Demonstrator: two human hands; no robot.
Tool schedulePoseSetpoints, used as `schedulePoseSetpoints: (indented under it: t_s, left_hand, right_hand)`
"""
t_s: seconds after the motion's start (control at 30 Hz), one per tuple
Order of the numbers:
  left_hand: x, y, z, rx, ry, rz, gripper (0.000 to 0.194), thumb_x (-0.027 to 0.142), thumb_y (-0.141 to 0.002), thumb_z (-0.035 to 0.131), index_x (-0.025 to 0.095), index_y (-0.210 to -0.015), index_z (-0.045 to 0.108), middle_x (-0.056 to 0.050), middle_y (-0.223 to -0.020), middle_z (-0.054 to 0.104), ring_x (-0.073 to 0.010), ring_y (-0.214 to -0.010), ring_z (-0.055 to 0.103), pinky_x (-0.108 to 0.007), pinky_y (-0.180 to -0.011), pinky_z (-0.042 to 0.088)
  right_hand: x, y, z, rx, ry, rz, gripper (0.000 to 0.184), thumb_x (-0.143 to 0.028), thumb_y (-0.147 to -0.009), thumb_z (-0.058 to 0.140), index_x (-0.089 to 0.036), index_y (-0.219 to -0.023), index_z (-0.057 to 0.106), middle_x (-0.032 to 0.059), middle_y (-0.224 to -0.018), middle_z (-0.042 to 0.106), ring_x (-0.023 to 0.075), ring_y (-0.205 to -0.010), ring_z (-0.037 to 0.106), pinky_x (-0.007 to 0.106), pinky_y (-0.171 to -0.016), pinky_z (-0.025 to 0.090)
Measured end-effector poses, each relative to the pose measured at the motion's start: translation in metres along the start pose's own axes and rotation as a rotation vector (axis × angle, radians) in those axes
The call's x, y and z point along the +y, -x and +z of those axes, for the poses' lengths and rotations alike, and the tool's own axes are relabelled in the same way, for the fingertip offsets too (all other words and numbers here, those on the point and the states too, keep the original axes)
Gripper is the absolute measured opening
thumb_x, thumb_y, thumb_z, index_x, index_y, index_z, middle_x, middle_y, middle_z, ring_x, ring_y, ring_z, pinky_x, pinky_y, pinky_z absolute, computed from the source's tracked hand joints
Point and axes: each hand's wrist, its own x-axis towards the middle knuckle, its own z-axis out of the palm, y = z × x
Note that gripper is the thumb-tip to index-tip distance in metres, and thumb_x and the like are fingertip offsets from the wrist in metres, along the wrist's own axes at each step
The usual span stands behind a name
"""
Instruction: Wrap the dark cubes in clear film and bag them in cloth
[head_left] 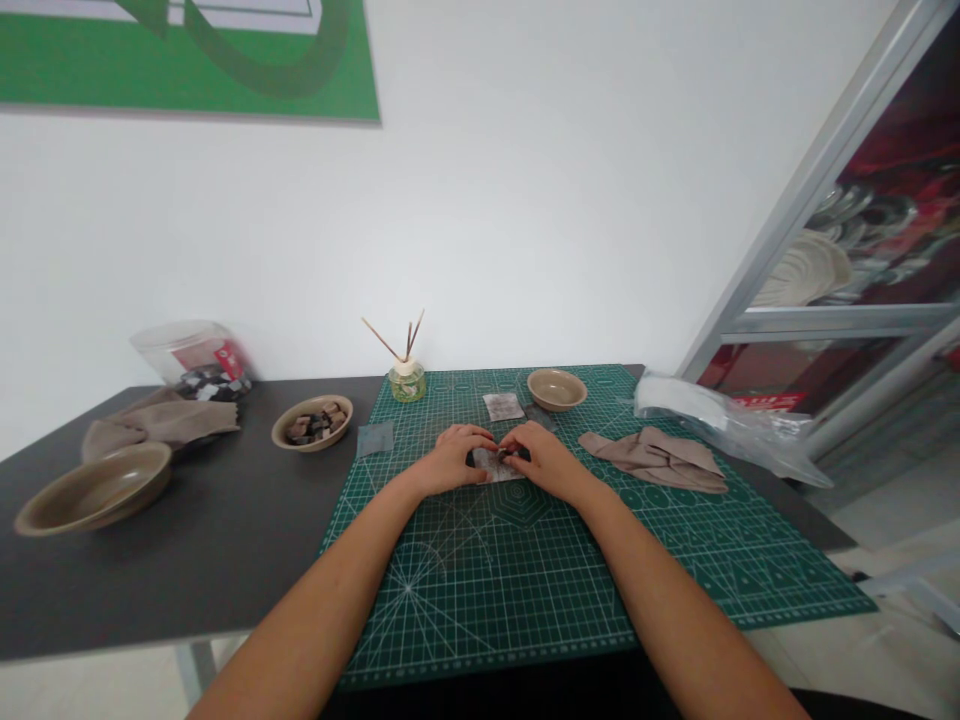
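In the middle of the green cutting mat (pixel 525 560), a small grey-white patterned sheet (pixel 491 470) lies between my two hands. My left hand (pixel 454 460) rests at the sheet's left side with its fingers arched and the thumb apart from them. At the right side, my right hand (pixel 544 460) has its thumb and fingers closed around a tiny dark piece (pixel 503 455), too small to name. Just beyond the hands lies a second patterned square (pixel 503 406). A shallow tan bowl (pixel 556 390) stands behind my right hand.
A bowl of small brown and black blocks (pixel 313 424) is left of the mat. A grey square (pixel 375 439), a reed diffuser (pixel 407 380) and a crumpled cloth (pixel 660 458) lie around. Further left are a larger bowl (pixel 97 490), another cloth (pixel 161 420) and a clear tub (pixel 191 360).
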Motion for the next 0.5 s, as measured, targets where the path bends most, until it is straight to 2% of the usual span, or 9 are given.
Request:
schedulePoseSetpoints:
  t_s: [0.27,0.5]
  left_hand:
    - [-0.0002,0.0006,0.0005,0.001,-0.008,-0.002,0.038,0.023,-0.071,0.072,0.027,-0.109,0.067,-0.003,-0.129,0.057,-0.0275,-0.125,0.045,-0.045,-0.107,0.03]
    - [0.0008,0.0001,0.0001,-0.004,-0.001,-0.009,0.038,0.024,-0.072,0.072,0.028,-0.109,0.067,-0.003,-0.129,0.057,-0.0278,-0.125,0.045,-0.045,-0.108,0.029]
  right_hand:
    - [0.002,0.0036,-0.0089,-0.014,0.001,0.03,0.012,-0.008,-0.076,0.065,-0.018,-0.083,0.066,0.0034,-0.081,0.065,0.019,-0.085,0.056,0.032,-0.076,0.045]
    - [0.0006,0.0021,-0.0042,-0.034,-0.024,-0.009,0.02,-0.008,-0.078,0.063,-0.02,-0.093,0.068,0.0044,-0.089,0.068,0.02,-0.091,0.057,0.035,-0.082,0.045]
